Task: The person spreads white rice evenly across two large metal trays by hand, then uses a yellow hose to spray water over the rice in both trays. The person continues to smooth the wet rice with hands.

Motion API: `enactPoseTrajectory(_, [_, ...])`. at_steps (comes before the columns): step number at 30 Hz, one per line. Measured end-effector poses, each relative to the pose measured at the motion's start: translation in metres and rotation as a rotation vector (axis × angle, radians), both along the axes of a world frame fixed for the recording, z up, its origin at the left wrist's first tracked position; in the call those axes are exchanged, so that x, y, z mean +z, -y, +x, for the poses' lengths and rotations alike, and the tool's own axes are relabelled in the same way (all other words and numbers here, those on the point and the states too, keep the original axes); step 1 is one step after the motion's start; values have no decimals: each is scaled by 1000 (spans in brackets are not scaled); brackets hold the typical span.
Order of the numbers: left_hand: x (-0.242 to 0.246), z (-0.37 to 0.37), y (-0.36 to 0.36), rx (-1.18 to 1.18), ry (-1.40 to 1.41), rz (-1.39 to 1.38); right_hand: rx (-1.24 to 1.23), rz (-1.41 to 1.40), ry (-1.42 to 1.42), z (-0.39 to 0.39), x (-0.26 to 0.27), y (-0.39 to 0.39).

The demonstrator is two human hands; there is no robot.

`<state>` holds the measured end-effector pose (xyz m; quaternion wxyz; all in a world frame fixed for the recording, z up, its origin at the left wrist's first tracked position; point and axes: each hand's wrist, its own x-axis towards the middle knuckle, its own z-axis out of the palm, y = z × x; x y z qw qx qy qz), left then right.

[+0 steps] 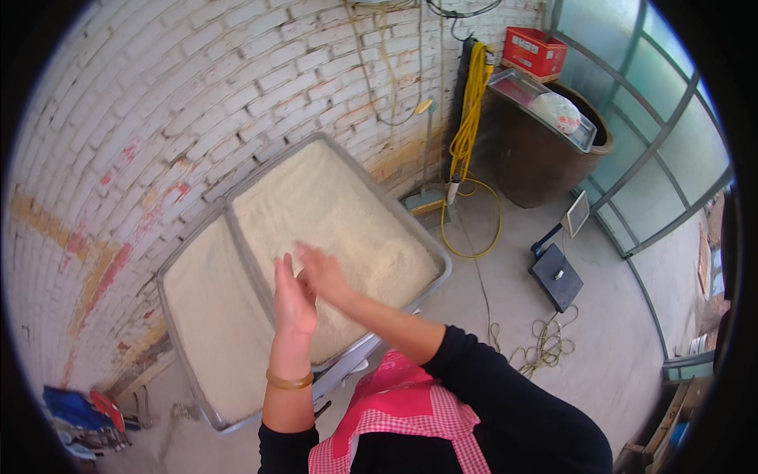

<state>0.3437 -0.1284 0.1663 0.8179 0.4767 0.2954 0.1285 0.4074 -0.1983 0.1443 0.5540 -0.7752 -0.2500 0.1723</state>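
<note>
My left hand (294, 299), with a tan bangle (289, 381) on its wrist, is raised over the inner rims of two metal trays. Close beside it is my right hand (323, 272), slightly blurred, its fingers spread. Nothing shows in either hand, though the palms are partly hidden; whether the hands touch is unclear. Below them a large metal tray (441, 271) holds a broad layer of pale grain-like material (331, 195). A second metal tray (172, 320) to the left holds similar pale material (219, 314).
A white brick wall (237, 89) stands behind the trays. To the right are a broom (424, 198), a coiled yellow hose or cable (471, 112), a large brown vat (527, 163), a red crate (533, 52), a platform scale (558, 277) and a tangled cord (546, 346) on the floor.
</note>
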Motion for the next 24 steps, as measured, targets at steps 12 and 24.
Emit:
enactPoseTrajectory(12, [-49, -34, -18, 154, 93, 1462, -233, -3, 44, -16, -25, 69])
enactPoseTrajectory(24, [-51, -84, 29, -168, -69, 1403, -141, 18, 250, 18, -53, 87])
